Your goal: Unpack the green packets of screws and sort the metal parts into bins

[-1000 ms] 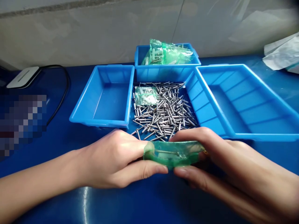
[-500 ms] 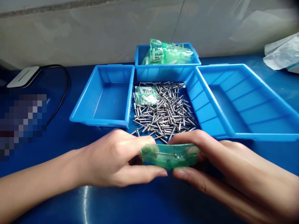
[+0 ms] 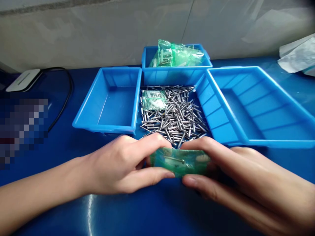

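Both hands pinch green bag (screw inside) near screw pile.

Counted: two hands, left hand and right hand; three blue trays; one green bag held, one small bag on the screws, which are too many to count; several bags, number unclear, in the far tray; one cable.
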`<state>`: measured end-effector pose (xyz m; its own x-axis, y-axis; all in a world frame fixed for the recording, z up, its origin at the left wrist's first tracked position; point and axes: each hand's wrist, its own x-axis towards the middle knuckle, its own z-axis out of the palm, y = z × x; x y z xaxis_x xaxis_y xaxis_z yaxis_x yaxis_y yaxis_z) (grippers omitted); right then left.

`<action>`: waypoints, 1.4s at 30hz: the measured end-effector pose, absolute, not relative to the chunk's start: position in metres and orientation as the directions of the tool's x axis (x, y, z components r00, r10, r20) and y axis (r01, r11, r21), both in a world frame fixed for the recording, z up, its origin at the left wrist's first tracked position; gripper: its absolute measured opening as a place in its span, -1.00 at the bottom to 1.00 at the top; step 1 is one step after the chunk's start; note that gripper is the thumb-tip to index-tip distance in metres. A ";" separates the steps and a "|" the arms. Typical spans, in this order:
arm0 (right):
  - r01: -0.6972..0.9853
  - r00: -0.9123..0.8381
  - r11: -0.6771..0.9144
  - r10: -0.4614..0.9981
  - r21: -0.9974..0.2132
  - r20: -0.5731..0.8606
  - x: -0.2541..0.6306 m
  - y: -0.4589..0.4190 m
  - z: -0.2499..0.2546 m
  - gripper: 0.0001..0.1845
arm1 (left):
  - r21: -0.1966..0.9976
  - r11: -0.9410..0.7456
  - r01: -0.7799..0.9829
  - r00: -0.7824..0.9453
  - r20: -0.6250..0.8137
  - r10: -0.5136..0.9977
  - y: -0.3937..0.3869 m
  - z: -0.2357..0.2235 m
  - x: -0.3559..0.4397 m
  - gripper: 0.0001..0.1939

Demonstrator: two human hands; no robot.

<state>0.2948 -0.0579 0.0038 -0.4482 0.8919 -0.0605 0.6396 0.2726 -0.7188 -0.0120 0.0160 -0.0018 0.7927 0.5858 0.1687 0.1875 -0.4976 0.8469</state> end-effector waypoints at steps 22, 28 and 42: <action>0.582 -0.484 0.415 0.868 -0.699 0.112 0.290 -0.054 0.006 -0.69 | 0.719 -0.650 0.246 0.854 0.157 0.497 0.020 0.001 -0.021 -0.83; 0.569 -0.454 0.390 0.883 -0.724 0.118 0.284 -0.053 0.005 -0.69 | 0.694 -0.664 0.280 0.851 0.141 0.506 0.018 0.004 -0.020 -0.77; 0.660 -0.402 0.291 0.916 -0.693 0.001 0.286 -0.056 0.006 -0.55 | 0.605 -0.752 0.263 0.871 0.187 0.455 0.017 0.006 -0.022 -0.70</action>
